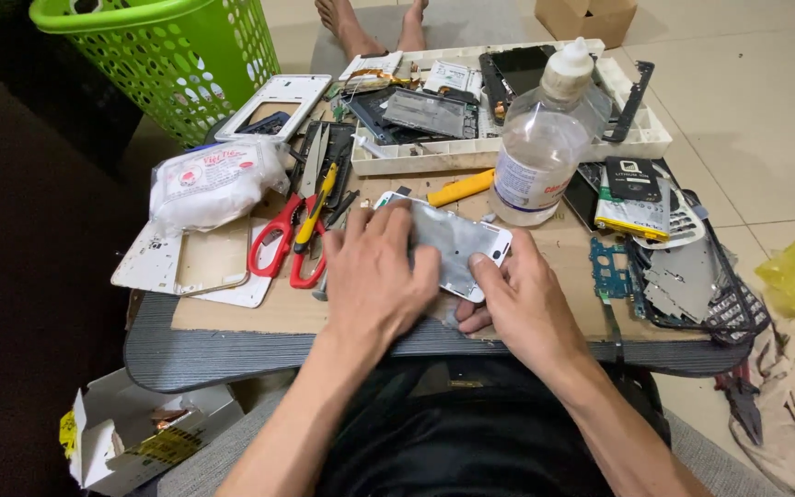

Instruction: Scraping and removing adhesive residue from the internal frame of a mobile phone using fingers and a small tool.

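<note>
On cluttered cardboard (232,313), left hand (374,276) and right hand (517,304) press phone frame (457,241).

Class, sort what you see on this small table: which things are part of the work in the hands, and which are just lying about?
In hand:
left hand
right hand
white phone frame

Lying about:
red scissors
clear bottle
yellow knife
white parts tray
green basket
white bag

We reach both forearms forward from near. Our left hand (374,276) lies palm down, fingers spread flat. Our right hand (519,299) angles in from the right, fingers curled, thumb pressing.
</note>
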